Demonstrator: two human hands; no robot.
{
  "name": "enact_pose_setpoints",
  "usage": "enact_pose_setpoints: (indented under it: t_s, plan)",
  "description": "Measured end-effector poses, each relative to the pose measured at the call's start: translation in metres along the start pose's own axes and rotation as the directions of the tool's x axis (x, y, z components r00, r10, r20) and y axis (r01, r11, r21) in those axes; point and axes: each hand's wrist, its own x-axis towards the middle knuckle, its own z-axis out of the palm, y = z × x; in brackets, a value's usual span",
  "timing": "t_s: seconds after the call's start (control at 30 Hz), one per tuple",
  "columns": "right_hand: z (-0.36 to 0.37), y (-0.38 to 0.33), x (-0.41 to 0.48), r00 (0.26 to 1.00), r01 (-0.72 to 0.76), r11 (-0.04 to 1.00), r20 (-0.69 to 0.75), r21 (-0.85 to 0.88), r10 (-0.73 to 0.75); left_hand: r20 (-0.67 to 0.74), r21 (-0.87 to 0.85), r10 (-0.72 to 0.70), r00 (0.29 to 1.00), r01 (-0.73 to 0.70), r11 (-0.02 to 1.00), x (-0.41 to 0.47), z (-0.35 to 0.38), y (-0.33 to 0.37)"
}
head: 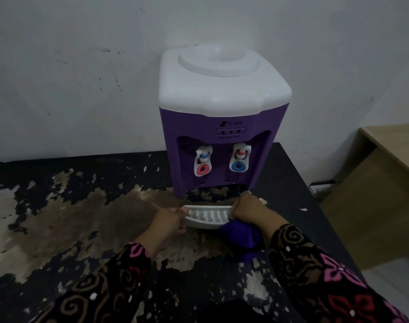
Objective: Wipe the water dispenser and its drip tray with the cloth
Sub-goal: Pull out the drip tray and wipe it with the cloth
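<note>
Fingers [182,229] of our left hand [169,220] are curling round the left end of the white drip tray [207,217]; our right hand [247,209] is clamping its right end together with the purple cloth [242,241]. We are holding the tray over the worn black table [59,217], just before the purple-and-white water dispenser [222,127].

long black sleeves [315,264] w/ brown swirls, pink & red flowers.
</note>
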Motion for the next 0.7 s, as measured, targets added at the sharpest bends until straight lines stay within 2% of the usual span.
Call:
enact_pose_setpoints:
  t_s: [0.03,0.13,0.2,0.27,0.37,0.47,0.53,0.6,0.7]
  plan:
    - [0.000,0.000,0.004,0.999,-0.031,0.999,-0.011,-0.010,0.030,-0.001,-0.004,-0.001,1.000,0.001,1.000,-0.001,0.000,0.000]
    - [0.002,0.003,0.006,0.976,-0.154,0.981,-0.133,0.120,0.170,-0.012,-0.003,-0.017,1.000,0.017,1.000,-0.002,0.001,0.001]
    - [0.004,0.001,0.006,0.962,-0.138,0.983,-0.219,0.125,0.163,-0.012,0.006,-0.006,1.000,0.006,1.000,-0.002,0.001,0.001]
    - [0.006,0.000,0.008,0.962,-0.092,0.982,-0.241,0.167,0.131,-0.001,0.025,0.021,1.000,-0.021,0.999,-0.002,0.002,0.001]
    - [0.004,0.004,0.011,0.975,-0.059,0.973,-0.195,0.222,0.104,-0.006,0.038,0.041,0.999,-0.041,0.998,-0.002,0.002,0.001]
    - [-0.007,0.010,0.010,0.991,-0.096,0.986,-0.074,0.138,0.107,-0.023,0.038,0.038,0.999,-0.037,0.999,-0.001,0.002,0.002]
    - [-0.009,0.016,0.011,0.997,-0.062,0.995,-0.047,0.077,0.066,-0.030,0.029,0.025,0.999,-0.024,0.999,0.000,0.002,0.002]
    - [-0.009,0.023,0.011,0.993,-0.064,0.996,-0.098,0.065,0.070,-0.039,0.014,0.006,0.999,-0.005,1.000,0.001,0.003,0.003]
    - [-0.004,0.028,0.008,0.957,-0.157,0.977,-0.224,0.146,0.187,-0.050,0.006,-0.023,0.998,0.024,1.000,0.000,0.004,0.004]
